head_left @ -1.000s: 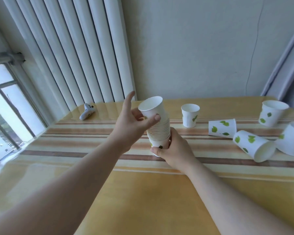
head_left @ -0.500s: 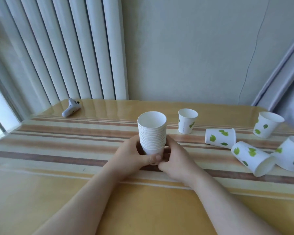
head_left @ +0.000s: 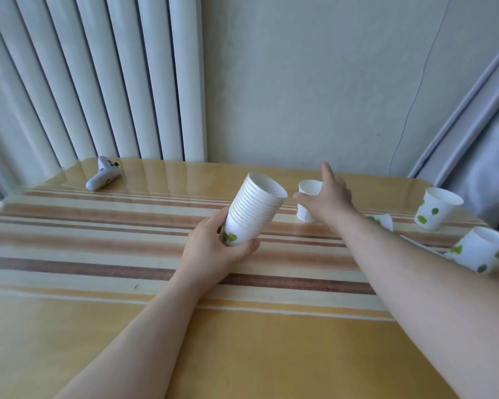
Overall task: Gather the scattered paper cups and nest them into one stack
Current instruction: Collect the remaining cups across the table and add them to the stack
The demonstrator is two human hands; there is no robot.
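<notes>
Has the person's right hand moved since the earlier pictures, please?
Yes. The right hand has left the nested stack of white paper cups and reached away from the person to the upright white paper cup standing beyond it.

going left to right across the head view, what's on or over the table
white controller → left hand holding the stack of cups → upright cup that the right hand reaches for → upright leaf-print cup → tilted leaf-print cup at the right edge

Right hand [head_left: 327, 197] left the stack [head_left: 254, 210], reaching a cup [head_left: 307, 201].
</notes>
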